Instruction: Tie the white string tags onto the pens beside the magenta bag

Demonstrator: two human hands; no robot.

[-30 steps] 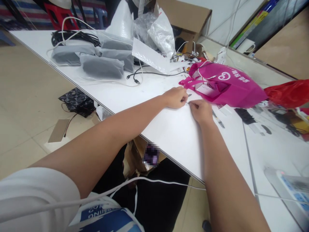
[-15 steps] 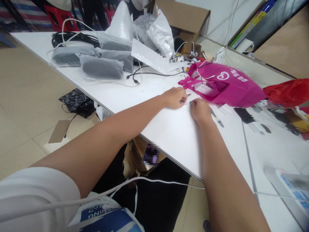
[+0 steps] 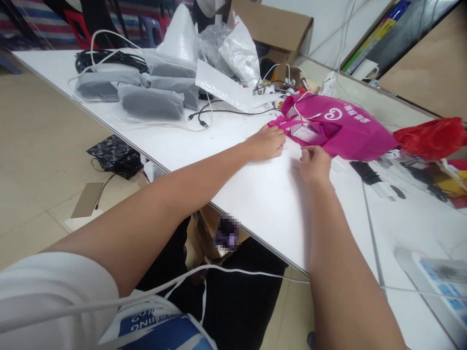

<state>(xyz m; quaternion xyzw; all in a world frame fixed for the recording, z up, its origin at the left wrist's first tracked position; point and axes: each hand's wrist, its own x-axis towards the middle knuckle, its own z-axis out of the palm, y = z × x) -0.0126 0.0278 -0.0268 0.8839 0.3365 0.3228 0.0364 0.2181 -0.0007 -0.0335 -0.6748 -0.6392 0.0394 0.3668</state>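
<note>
Over the white table (image 3: 262, 204), my left hand (image 3: 268, 142) is closed, its fingers curled down beside the handles of a pink bag (image 3: 365, 131). What it holds is too small to make out. My right hand (image 3: 315, 163) is a short way to the right, with thumb and fingers pinched together just in front of the bag. Anything between those fingertips is too small to name. A white box (image 3: 305, 133) shows in the bag's opening.
Grey wrapped packages (image 3: 151, 102) and a black cable (image 3: 204, 116) lie to the left. White bubble wrap (image 3: 222, 87) and a cardboard box (image 3: 273, 24) are behind. Right are a red bag (image 3: 432, 138) and black pieces (image 3: 367, 172). A white cord (image 3: 255, 272) crosses in front of me.
My right hand has moved right and slightly up, away from my left hand, and now covers the place where a slim tool lay. My left hand has shifted slightly up.
</note>
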